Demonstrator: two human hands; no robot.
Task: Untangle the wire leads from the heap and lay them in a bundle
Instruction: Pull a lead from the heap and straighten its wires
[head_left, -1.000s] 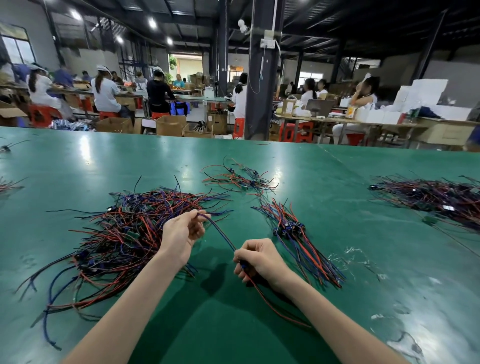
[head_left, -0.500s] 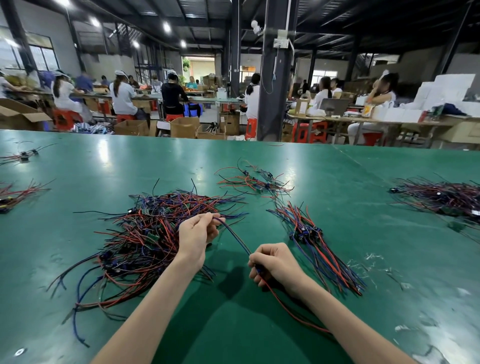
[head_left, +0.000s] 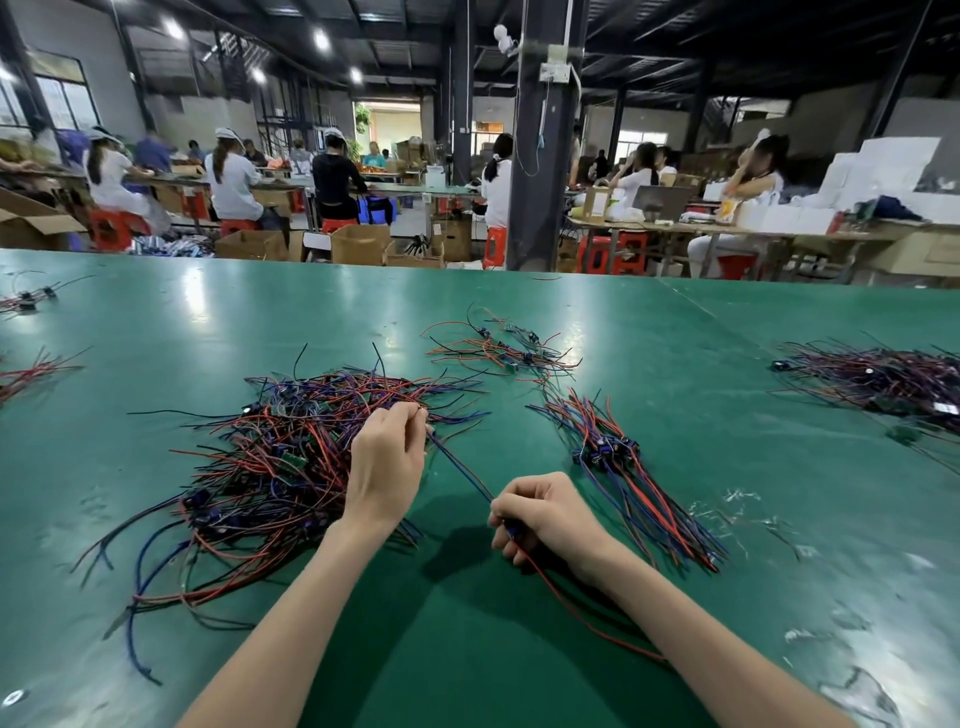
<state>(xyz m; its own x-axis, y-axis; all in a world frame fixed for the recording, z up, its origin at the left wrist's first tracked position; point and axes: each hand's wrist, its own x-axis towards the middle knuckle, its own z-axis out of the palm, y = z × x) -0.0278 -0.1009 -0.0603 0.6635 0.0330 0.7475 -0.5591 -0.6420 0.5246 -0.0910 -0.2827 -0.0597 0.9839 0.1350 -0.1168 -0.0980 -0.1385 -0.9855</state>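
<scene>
A tangled heap of red, blue and black wire leads (head_left: 270, 457) spreads over the green table (head_left: 701, 364) at centre left. My left hand (head_left: 387, 460) hovers at the heap's right edge and pinches one end of a wire lead (head_left: 460, 466). That lead runs taut down to my right hand (head_left: 543, 514), which grips it in a curled fist; its red tail trails past my right forearm. A laid-out bundle of leads (head_left: 631, 478) lies just right of my right hand.
A smaller loose cluster of leads (head_left: 498, 351) lies farther back at centre. Another large pile (head_left: 883, 382) sits at the far right, and small bunches (head_left: 31, 371) lie at the left edge. Clear plastic scraps (head_left: 737, 512) lie right of the bundle. People work at benches behind.
Both hands keep their hold on the same lead and barely move. My view has shifted slightly, so the table contents drift across the frame.
</scene>
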